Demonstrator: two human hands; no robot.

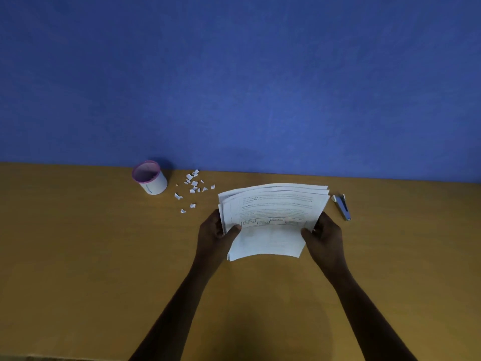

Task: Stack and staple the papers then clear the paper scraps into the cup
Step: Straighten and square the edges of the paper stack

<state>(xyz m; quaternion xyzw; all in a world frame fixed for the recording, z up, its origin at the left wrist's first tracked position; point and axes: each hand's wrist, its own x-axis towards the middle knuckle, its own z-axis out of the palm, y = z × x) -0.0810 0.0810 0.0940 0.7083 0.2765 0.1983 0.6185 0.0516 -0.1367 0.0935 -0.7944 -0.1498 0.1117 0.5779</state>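
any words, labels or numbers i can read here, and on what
None can be read.
Top sheet of the papers: printed lines and a row of boxed labels, too blurred.
Cup: a small blue mark on its side, too small to tell.
Stapler: no text shows.

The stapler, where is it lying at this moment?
In the head view the stapler lies on the table at the right, just beyond the papers and the right hand, untouched.
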